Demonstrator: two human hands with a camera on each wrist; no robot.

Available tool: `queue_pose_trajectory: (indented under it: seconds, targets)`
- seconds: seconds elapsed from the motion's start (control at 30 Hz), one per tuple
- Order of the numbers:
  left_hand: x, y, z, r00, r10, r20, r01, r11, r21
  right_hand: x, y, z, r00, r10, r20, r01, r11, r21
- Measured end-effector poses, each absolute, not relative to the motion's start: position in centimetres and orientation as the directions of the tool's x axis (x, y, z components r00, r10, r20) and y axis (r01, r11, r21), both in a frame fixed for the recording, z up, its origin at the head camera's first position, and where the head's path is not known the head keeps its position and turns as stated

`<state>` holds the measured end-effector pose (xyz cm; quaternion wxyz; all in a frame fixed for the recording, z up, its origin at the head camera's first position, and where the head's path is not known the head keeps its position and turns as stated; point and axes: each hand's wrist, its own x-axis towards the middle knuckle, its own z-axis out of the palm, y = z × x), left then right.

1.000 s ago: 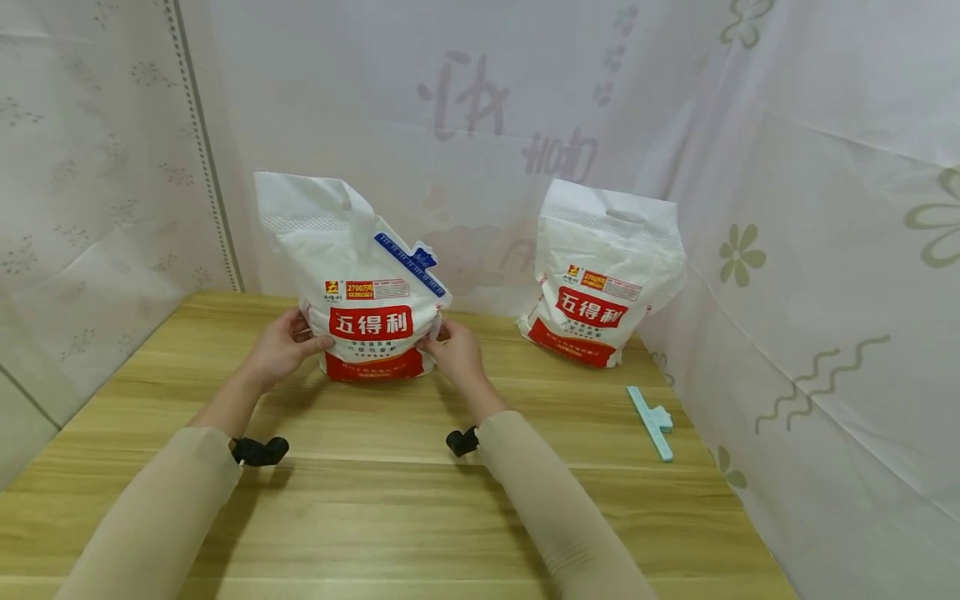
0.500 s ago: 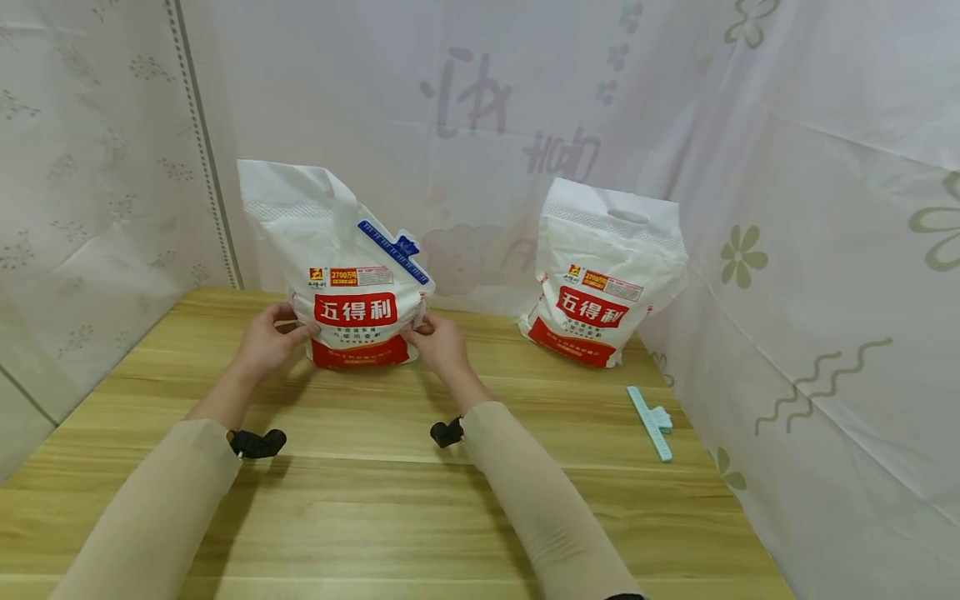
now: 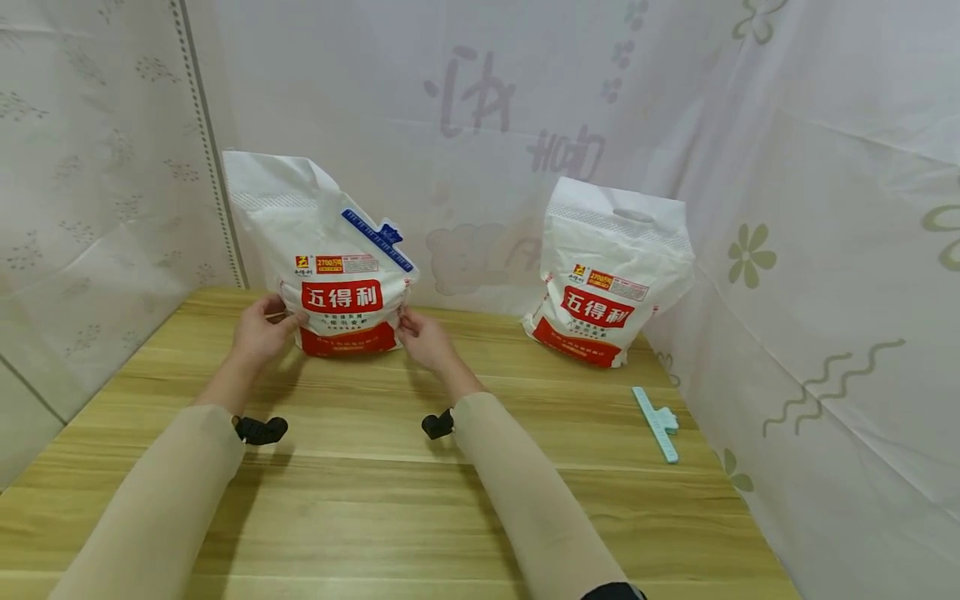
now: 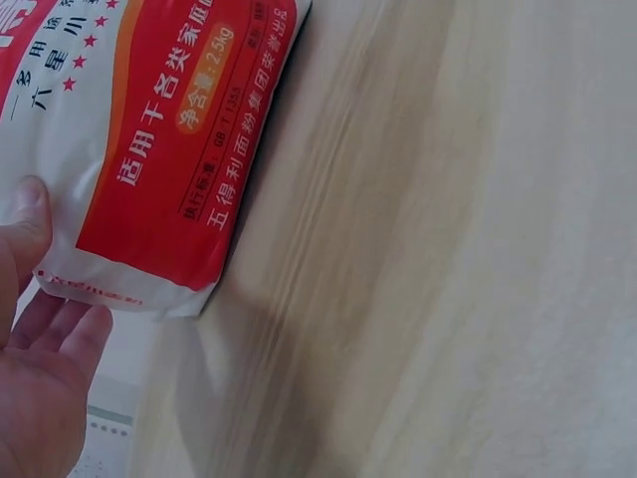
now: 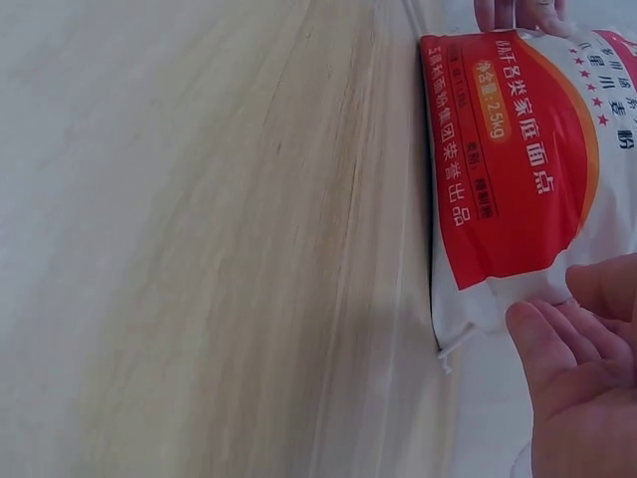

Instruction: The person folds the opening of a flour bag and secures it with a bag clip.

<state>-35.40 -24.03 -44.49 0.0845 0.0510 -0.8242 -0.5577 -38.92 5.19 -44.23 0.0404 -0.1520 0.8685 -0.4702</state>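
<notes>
A white and red flour bag [image 3: 330, 250] stands upright at the back left of the table, its upper right corner folded down under a blue sealing clip [image 3: 377, 239]. My left hand [image 3: 262, 329] grips the bag's left side, thumb on the front and fingers round the edge. On the right side, my right hand [image 3: 429, 340] holds the bag low down, thumb in front. In the left wrist view the thumb [image 4: 32, 214] presses the white plastic beside the red print. The right wrist view has the fingers [image 5: 562, 334] at the opposite lower corner.
A second flour bag [image 3: 611, 275], without a clip, stands at the back right. In front of it a light blue sealing clip [image 3: 657, 425] lies on the wooden table [image 3: 360, 500]. Patterned curtains [image 3: 480, 108] hang behind and along both sides.
Both hands have moved the clipped flour bag to the left and farther back across the table. The second bag and the light blue clip stay where they were.
</notes>
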Motion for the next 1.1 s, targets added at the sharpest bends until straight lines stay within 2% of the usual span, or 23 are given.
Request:
queue_pose_trajectory:
  seconds: [0.7,1.1]
  targets:
    - [-36.2,-25.8,-44.1,-0.982,-0.183,0.041,-0.026,0.348,0.937,-39.9,3.5,-44.0,-0.936,-0.351,-0.013,-0.197,0.555,-0.808]
    - [-35.4,-25.9,-44.2,-0.988,-0.138,0.075,0.016,0.389,0.921,-40.1,4.2,-43.9,-0.924,-0.382,-0.02,-0.198,0.525,-0.828]
